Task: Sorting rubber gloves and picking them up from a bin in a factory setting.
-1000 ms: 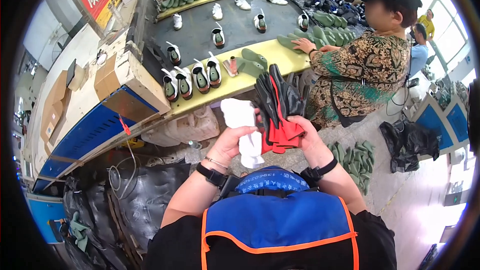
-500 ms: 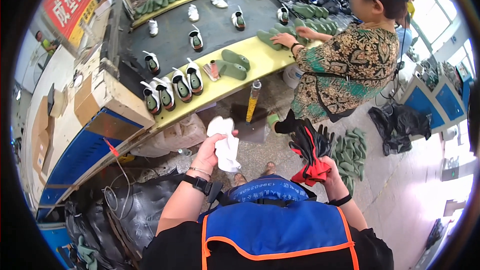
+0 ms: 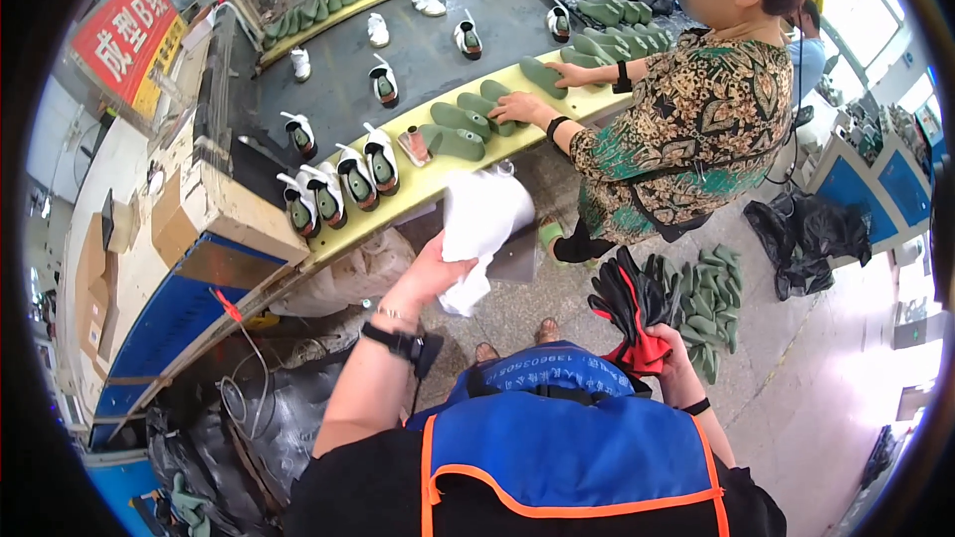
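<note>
My left hand (image 3: 430, 274) pinches a limp white cloth (image 3: 483, 217), which hangs over the gap between me and the bench and is blurred by motion. Its exact kind is unclear. In my right hand (image 3: 676, 356) is a bundle of black and red work gloves (image 3: 639, 312), gripped by the red cuffs with the black fingers pointing away from me. Both hands are in the air in front of my blue apron (image 3: 567, 438). Beyond the cloth, several white shoes (image 3: 360, 184) and green shoe lasts (image 3: 458, 143) line the bench's near edge.
A conveyor bench (image 3: 343, 224) with a yellow edge runs across the front. At its right a co-worker (image 3: 696, 129) handles green lasts. On the floor lie a heap of lasts (image 3: 708, 310) and a black plastic bag (image 3: 808, 239). A blue-sided cabinet (image 3: 174, 308) stands left.
My left hand has lifted the white cloth up and to the right, and it has spread out. The gloves have shifted slightly right. The co-worker's hands have moved left along the lasts.
</note>
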### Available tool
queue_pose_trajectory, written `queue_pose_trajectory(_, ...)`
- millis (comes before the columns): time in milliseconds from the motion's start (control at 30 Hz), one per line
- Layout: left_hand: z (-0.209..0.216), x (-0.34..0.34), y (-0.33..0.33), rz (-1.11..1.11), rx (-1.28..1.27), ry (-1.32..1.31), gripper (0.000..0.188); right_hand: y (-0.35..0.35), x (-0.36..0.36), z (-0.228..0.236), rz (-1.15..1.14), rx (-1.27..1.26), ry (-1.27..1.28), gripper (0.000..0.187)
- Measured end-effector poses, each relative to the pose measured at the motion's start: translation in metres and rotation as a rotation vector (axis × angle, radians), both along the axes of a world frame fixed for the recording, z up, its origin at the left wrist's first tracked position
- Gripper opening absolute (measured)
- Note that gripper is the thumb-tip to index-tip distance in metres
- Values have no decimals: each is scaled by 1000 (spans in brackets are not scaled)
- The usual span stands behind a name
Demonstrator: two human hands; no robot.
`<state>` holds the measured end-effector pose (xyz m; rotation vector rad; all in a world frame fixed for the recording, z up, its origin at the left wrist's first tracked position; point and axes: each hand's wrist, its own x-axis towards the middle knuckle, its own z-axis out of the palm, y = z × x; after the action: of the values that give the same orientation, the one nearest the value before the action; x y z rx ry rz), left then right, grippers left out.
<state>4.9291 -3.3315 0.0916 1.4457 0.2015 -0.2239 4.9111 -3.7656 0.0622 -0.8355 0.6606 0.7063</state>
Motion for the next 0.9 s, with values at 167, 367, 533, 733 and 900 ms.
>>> queue_pose_trajectory(167, -41, -45, 41, -589, 1297, 347, 43, 1, 23, -14, 146, 23, -2, 17)
queue_pose_trajectory(367, 22, -127, 87, -79, 306, 182, 33, 13, 35, -5, 199, -2, -17, 27)
queue_pose_trajectory(533, -37, -165, 81, -354, 936, 365, 35, 30, 63, -14, 355, -43, -103, 24)
queue_pose_trajectory(733, -121, -222, 79, -1166, 1247, 27, 29, 71, 71, 15, 453, 113, -138, 24)
queue_pose_trajectory(900, -52, -173, 53, -337, 1036, 466, 45, 103, 50, 97, 559, 73, -456, 25)
